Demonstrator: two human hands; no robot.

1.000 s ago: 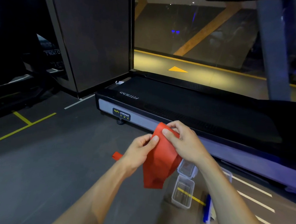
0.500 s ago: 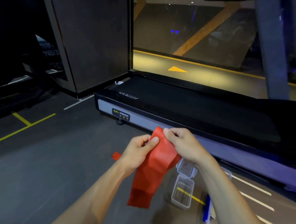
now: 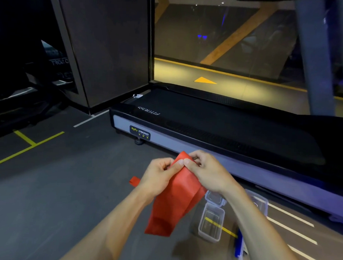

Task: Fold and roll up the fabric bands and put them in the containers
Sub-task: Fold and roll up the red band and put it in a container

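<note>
A red fabric band (image 3: 174, 202) hangs doubled over in front of me above the floor. My left hand (image 3: 159, 175) pinches its top edge from the left, thumb on the cloth. My right hand (image 3: 206, 172) pinches the same top edge from the right, fingers curled over the fold. The two thumbs nearly touch. A small clear container (image 3: 211, 222) stands open on the floor below right, its lid (image 3: 214, 197) hinged back. Another red band (image 3: 134, 181) lies on the floor, mostly hidden behind my left wrist.
A black treadmill (image 3: 226, 131) lies across the floor just beyond my hands. A larger clear box (image 3: 259, 201) and a container with a blue clip (image 3: 238, 246) sit at the lower right, partly behind my right forearm. Yellow floor lines (image 3: 31, 145) mark the left.
The band dropped open from a short fold to a longer hanging length. Both hands slid closer together along its top edge and sank slightly.
</note>
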